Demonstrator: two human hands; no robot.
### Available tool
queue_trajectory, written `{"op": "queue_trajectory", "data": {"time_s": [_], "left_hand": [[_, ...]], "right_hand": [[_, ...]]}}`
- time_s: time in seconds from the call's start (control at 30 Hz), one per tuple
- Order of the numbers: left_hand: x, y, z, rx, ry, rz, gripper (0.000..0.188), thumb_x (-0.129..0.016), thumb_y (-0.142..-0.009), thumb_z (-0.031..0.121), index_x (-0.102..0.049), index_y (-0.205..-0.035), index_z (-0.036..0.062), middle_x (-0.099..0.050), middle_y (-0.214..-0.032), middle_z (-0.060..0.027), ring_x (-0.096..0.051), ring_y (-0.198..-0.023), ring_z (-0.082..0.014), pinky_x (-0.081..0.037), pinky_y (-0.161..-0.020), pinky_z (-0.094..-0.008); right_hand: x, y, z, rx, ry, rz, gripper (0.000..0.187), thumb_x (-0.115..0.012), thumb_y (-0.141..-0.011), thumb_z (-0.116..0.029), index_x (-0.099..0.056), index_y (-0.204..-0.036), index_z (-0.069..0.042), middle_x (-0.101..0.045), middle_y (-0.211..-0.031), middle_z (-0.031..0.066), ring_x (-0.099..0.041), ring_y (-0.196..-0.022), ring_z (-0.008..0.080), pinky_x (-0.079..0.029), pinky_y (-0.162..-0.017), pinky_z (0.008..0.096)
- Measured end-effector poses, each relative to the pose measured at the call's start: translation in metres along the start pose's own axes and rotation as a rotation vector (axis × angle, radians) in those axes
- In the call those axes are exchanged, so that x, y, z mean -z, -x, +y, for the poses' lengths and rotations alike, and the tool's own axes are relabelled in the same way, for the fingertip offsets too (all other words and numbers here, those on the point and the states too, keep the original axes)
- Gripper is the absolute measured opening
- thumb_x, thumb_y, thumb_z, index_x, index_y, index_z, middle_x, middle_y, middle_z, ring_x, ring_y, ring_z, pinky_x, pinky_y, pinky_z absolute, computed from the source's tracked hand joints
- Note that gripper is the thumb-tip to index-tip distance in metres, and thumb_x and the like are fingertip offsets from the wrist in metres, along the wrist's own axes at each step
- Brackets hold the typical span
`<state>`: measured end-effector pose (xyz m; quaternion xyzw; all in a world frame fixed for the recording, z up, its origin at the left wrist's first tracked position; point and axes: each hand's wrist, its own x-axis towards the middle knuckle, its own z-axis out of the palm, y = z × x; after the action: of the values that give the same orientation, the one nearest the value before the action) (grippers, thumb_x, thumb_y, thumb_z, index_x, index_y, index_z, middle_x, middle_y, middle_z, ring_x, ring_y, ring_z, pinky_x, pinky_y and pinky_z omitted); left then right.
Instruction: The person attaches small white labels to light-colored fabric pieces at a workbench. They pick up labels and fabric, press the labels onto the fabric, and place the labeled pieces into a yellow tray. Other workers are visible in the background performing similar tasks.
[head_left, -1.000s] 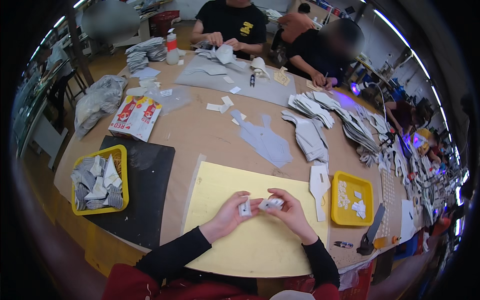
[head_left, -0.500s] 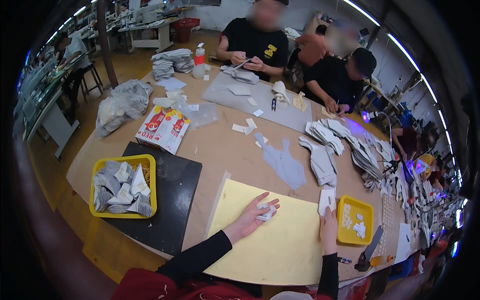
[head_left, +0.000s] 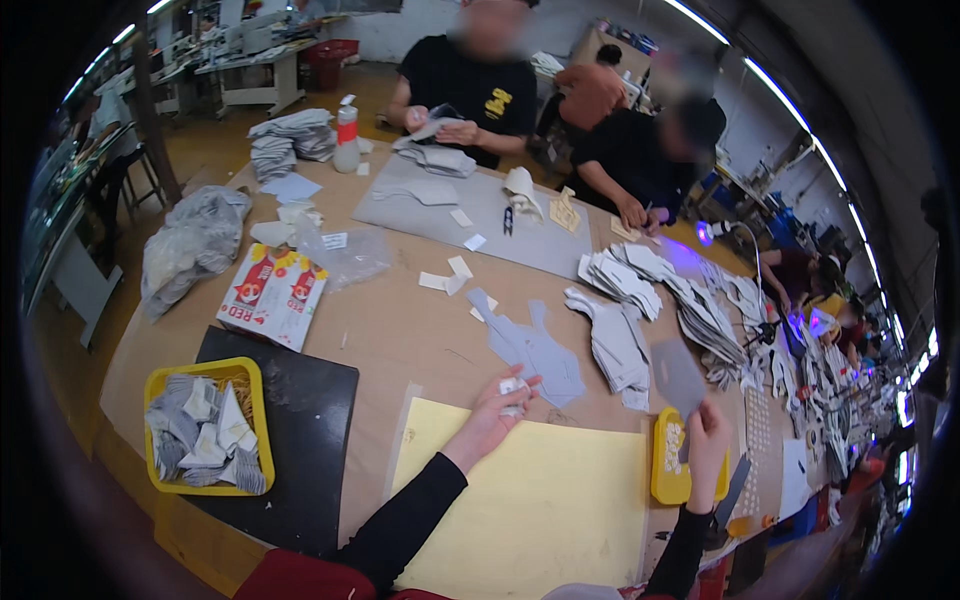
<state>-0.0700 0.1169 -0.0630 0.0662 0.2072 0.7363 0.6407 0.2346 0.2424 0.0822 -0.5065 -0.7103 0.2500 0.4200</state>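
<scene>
- While the left hand (head_left: pixel 500 405) is turned palm up over the far edge of the yellow sheet (head_left: pixel 530 500), its fingers are loosely curled round small white pieces (head_left: pixel 513 392).
- The right hand (head_left: pixel 708 440) pinches the lower end of a flat grey piece (head_left: pixel 678 376), which is raised above the bench (head_left: pixel 380 345), just beyond the right tray.
- Partly hidden by that hand, the right tray (head_left: pixel 670 490), yellow, holds small pale pieces (head_left: pixel 672 445) in a cluster; the rest of its contents cannot be made out.
- The left tray (head_left: pixel 155 435), also yellow, sits on a black board (head_left: pixel 305 430); it is heaped with grey and white cut pieces (head_left: pixel 207 450), with tan strands (head_left: pixel 243 388) along its far right side.
- Beyond it stands a red-and-white box (head_left: pixel 275 300), its contents hidden.
- Beside the box, a clear plastic bag (head_left: pixel 195 250) bulges with pale contents.
- Farther off, a pale bottle (head_left: pixel 346 150) with a red band stands upright near a stack of grey pieces (head_left: pixel 290 140).
</scene>
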Motion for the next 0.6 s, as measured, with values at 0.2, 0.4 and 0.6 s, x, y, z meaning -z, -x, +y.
{"op": "queue_trajectory", "data": {"time_s": [0.2,0.4,0.6], "left_hand": [[-0.006,0.002,0.010,-0.167,0.085,0.152,0.048,-0.043,-0.104,0.003,-0.031,-0.150,0.0074,-0.042,-0.149,-0.0174,-0.050,-0.130,-0.0248,-0.047,-0.101,-0.0301],[-0.008,-0.001,0.009,-0.249,-0.008,0.251,0.053,-0.040,-0.106,0.007,-0.022,-0.156,0.0082,-0.032,-0.157,-0.0173,-0.034,-0.145,-0.0262,-0.034,-0.115,-0.0338],[-0.008,-0.001,0.011,-0.214,0.034,0.251,0.056,-0.040,-0.106,0.008,-0.017,-0.157,0.0078,-0.029,-0.160,-0.0159,-0.030,-0.147,-0.0258,-0.032,-0.116,-0.0360]], "right_hand": [[-0.082,-0.026,-0.038,0.453,0.145,0.096,0.027,-0.059,-0.091,0.002,-0.068,-0.116,0.001,-0.072,-0.097,0.0176,-0.070,-0.085,0.0288,-0.053,-0.078,0.0324],[-0.183,-0.004,-0.019,0.506,0.275,-0.489,0.037,-0.068,-0.090,-0.017,-0.064,-0.124,-0.002,-0.064,-0.123,0.0231,-0.060,-0.117,0.0378,-0.046,-0.101,0.0407],[-0.224,-0.005,-0.003,0.366,0.436,-0.527,0.060,-0.067,-0.092,-0.027,-0.047,-0.143,-0.003,-0.042,-0.143,0.0349,-0.042,-0.132,0.0462,-0.036,-0.111,0.0460]]}}
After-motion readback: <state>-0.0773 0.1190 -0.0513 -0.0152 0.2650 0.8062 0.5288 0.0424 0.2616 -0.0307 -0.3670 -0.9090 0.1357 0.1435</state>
